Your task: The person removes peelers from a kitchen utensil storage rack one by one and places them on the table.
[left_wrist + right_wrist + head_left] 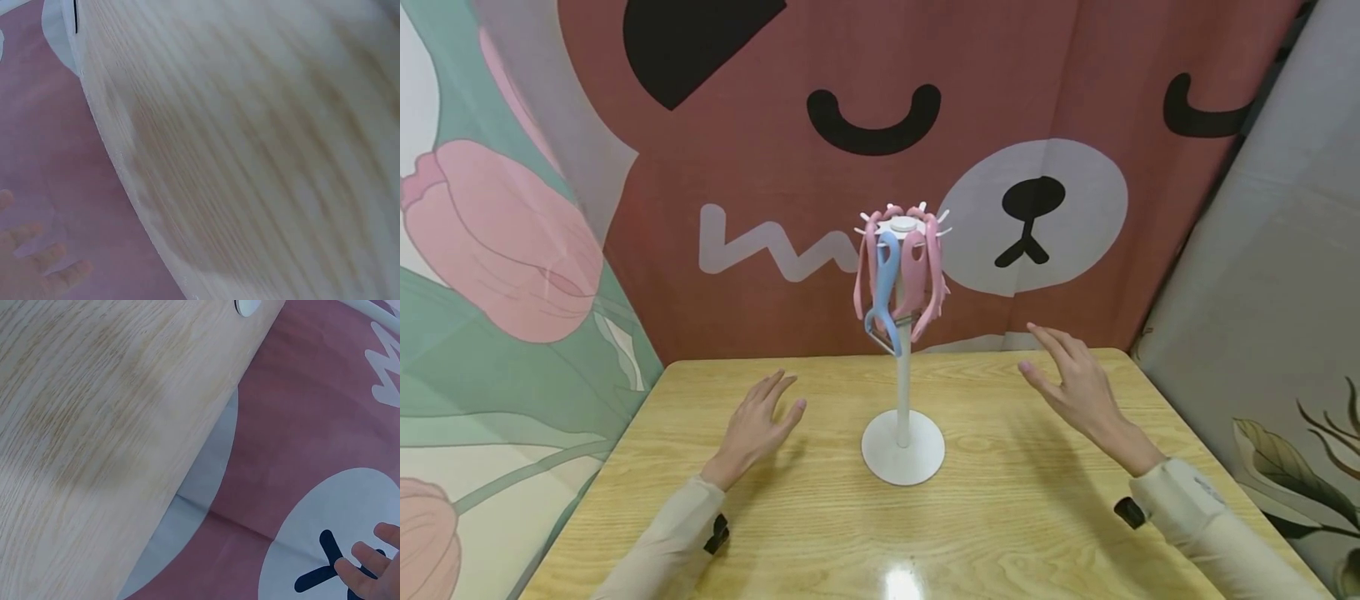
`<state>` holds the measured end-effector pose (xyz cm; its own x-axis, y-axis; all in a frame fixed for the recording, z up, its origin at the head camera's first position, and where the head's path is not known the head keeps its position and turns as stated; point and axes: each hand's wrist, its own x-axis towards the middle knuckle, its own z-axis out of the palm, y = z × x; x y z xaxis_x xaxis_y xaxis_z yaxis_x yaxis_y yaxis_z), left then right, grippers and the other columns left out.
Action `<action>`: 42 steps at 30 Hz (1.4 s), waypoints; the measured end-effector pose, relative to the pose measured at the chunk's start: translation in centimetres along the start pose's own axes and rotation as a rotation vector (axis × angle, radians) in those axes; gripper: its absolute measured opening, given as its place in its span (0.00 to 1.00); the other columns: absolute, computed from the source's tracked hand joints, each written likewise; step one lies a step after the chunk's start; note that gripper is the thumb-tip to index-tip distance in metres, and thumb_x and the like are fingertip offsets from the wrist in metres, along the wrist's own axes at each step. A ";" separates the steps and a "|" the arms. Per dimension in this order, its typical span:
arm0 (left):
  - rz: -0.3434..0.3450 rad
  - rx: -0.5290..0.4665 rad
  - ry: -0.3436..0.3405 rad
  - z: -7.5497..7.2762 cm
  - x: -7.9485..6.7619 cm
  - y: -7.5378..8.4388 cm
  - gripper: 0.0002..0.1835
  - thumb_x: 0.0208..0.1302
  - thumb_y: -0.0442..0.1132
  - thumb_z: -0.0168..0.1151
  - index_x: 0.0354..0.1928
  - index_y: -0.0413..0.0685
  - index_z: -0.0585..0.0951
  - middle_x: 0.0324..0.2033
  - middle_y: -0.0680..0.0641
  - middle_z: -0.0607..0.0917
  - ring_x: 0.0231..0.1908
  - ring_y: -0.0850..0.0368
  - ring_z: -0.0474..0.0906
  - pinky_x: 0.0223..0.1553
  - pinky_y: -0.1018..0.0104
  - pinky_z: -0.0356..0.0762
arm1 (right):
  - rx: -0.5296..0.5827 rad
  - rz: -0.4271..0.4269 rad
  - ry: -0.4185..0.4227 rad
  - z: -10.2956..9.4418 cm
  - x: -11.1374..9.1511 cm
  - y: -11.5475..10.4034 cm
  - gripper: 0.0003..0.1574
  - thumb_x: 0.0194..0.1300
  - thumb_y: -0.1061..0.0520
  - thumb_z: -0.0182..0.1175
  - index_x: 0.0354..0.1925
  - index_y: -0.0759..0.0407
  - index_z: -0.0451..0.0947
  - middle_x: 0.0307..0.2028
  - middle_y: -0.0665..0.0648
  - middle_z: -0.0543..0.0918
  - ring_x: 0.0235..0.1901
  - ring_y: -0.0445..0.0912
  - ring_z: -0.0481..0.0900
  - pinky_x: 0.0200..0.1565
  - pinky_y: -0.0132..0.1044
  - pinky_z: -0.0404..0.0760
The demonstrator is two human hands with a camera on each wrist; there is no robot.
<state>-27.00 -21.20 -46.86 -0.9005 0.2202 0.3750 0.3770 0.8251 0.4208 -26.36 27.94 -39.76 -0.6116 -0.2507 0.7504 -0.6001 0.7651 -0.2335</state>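
White stand [903, 387], between left grip [756, 423], right grip [1081, 392]

A white, round-based stand [903, 392] rises upright on the counter [1000, 517] between the left hand [756, 425] and right hand [1081, 390], apart from both. A light-blue peeler [886, 271], blade end down, and several pink utensils [914, 271] hang around its spoked top.
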 end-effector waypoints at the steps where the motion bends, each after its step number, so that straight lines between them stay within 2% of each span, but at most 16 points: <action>1: 0.001 0.000 0.002 0.0 0.0 0.0 0.34 0.72 0.62 0.49 0.72 0.50 0.67 0.72 0.40 0.63 0.70 0.36 0.56 0.61 0.30 0.60 | 0.000 -0.005 0.001 0.0 0.0 0.0 0.38 0.67 0.48 0.64 0.71 0.53 0.67 0.60 0.65 0.75 0.53 0.63 0.73 0.43 0.65 0.74; 23: 0.034 -0.033 0.023 0.3 0.2 0.6 0.34 0.73 0.62 0.49 0.71 0.50 0.68 0.72 0.40 0.64 0.69 0.38 0.59 0.59 0.32 0.64 | 0.037 -0.046 0.060 -0.3 1.0 -1.1 0.37 0.71 0.38 0.57 0.70 0.55 0.69 0.62 0.63 0.74 0.57 0.63 0.72 0.45 0.64 0.74; 32: 0.014 -0.079 0.025 0.5 0.4 0.7 0.33 0.73 0.62 0.48 0.71 0.49 0.68 0.71 0.40 0.64 0.69 0.37 0.60 0.59 0.32 0.64 | 0.098 -0.043 0.082 -0.2 1.7 -1.7 0.35 0.70 0.41 0.59 0.69 0.53 0.69 0.61 0.63 0.75 0.57 0.63 0.72 0.50 0.63 0.72; 42: 0.021 -0.088 0.023 0.9 0.6 1.2 0.33 0.73 0.61 0.48 0.71 0.48 0.68 0.71 0.40 0.64 0.68 0.36 0.60 0.58 0.31 0.64 | 0.120 -0.046 0.117 0.6 2.3 -2.6 0.36 0.72 0.37 0.55 0.69 0.52 0.70 0.59 0.62 0.76 0.57 0.60 0.74 0.48 0.60 0.75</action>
<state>-27.30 -19.58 -46.88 -0.8872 0.2246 0.4031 0.4146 0.7715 0.4827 -26.56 25.05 -37.79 -0.5220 -0.2079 0.8273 -0.6877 0.6763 -0.2639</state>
